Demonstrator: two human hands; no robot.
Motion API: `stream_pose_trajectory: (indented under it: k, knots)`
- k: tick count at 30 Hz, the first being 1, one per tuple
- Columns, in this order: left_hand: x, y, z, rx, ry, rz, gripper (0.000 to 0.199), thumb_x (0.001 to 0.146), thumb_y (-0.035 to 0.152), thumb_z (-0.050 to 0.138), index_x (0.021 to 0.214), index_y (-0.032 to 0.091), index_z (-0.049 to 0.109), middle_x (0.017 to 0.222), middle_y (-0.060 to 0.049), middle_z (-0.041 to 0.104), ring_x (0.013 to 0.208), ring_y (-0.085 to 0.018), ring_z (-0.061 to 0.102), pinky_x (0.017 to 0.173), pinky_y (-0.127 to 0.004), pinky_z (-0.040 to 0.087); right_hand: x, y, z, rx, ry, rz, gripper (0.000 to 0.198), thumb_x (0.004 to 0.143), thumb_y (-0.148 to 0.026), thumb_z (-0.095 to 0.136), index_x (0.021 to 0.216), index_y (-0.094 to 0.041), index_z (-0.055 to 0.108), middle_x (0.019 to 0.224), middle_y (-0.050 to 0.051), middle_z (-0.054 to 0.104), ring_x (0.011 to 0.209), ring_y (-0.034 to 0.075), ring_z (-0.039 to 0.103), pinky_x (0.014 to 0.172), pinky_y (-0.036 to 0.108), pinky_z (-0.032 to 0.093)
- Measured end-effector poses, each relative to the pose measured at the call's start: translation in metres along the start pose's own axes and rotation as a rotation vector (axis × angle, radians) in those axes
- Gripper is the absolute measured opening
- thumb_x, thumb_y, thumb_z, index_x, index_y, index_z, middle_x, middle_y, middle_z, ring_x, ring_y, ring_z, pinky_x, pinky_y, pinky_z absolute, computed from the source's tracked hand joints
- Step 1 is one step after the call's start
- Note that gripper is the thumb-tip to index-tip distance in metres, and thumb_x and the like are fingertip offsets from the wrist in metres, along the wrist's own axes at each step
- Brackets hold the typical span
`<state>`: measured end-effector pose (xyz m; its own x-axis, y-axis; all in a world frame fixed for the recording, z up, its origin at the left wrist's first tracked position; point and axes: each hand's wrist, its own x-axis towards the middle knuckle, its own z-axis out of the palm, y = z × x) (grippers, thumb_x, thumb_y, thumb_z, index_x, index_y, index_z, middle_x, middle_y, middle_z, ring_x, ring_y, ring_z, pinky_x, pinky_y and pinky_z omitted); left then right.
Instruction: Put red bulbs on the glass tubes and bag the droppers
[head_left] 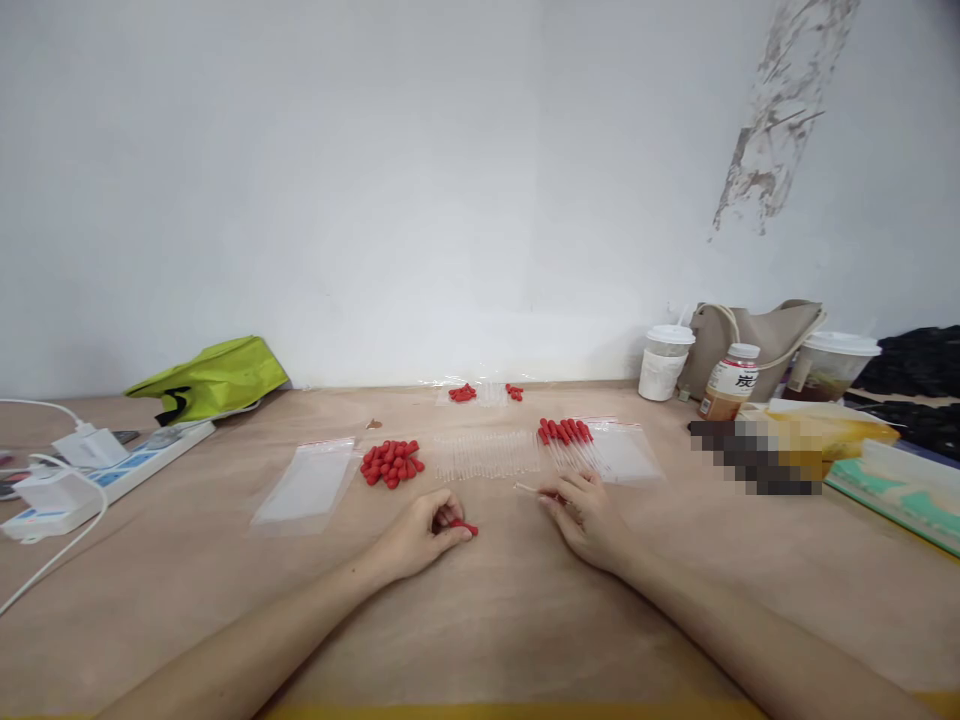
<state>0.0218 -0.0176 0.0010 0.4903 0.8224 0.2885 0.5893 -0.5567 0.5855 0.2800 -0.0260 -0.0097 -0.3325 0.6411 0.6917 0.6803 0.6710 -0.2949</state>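
Observation:
My left hand [420, 535] pinches a red rubber bulb [468, 528] just above the table, with the bulb's end showing past the thumb. Between the fingers of my right hand [589, 515] is a thin clear glass dropper tube [527, 488], one end pointing left toward the bulb. Bulb and tube are apart. Beyond my left hand lies a pile of red bulbs [388, 465]. Several clear tubes [487, 455] lie side by side in the middle. Behind my right hand, droppers with red bulbs fitted [566, 432] lie in a row, partly over a clear zip bag [634, 455].
Another clear bag [304, 485] lies at left, near a white power strip [135, 475] with chargers and a green bag [217, 380]. More bulbs and tubes [487, 394] sit by the wall. At right stand a lidded cup [666, 365], a bottle [727, 385] and a grey bag [772, 335].

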Motion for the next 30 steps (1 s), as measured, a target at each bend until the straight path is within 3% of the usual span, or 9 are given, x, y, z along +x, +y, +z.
stream_pose_trajectory:
  k: [3,6,10,19,30]
  knots:
    - [0.004,0.003,0.005,-0.035,-0.005,0.016,0.017,0.079,0.026,0.054,0.093,0.017,0.058,0.087,-0.003,0.057,0.074,-0.015,0.053,0.067,-0.026,0.044,0.0,-0.008,0.003,0.015,-0.029,-0.024,0.016,0.084,-0.022,0.041,0.083,-0.02,0.057,0.074,0.002,0.062,0.063,0.012,0.053,0.077,0.033,0.031]
    - [0.006,0.011,0.007,-0.069,0.014,0.086,0.017,0.084,0.024,0.046,0.088,0.018,0.062,0.096,-0.005,0.055,0.085,-0.016,0.052,0.078,-0.028,0.041,0.001,-0.016,0.005,0.034,-0.072,-0.049,0.015,0.083,-0.022,0.042,0.083,-0.02,0.057,0.071,-0.001,0.063,0.058,0.01,0.051,0.079,0.033,0.028]
    - [0.005,0.018,0.01,-0.169,0.05,0.05,0.02,0.086,0.028,0.043,0.089,0.017,0.059,0.088,-0.004,0.058,0.081,-0.016,0.053,0.073,-0.028,0.042,0.002,-0.023,0.005,0.038,-0.099,-0.057,0.017,0.083,-0.022,0.041,0.083,-0.021,0.058,0.068,-0.001,0.063,0.057,0.01,0.051,0.079,0.033,0.027]
    - [0.004,0.021,0.014,-0.297,-0.02,-0.006,0.022,0.085,0.034,0.043,0.085,0.016,0.058,0.077,-0.001,0.059,0.069,-0.013,0.052,0.062,-0.022,0.04,0.002,-0.025,0.004,0.041,-0.128,-0.058,0.019,0.084,-0.024,0.04,0.082,-0.021,0.059,0.07,0.0,0.064,0.059,0.01,0.052,0.079,0.034,0.026]
    - [-0.002,0.024,0.016,-0.157,-0.048,-0.009,0.021,0.082,0.032,0.048,0.082,0.017,0.063,0.069,0.001,0.061,0.062,-0.012,0.052,0.057,-0.02,0.038,0.009,-0.019,0.004,0.017,-0.19,-0.164,0.021,0.083,-0.02,0.043,0.082,-0.026,0.063,0.075,-0.002,0.065,0.066,0.011,0.054,0.076,0.034,0.025]
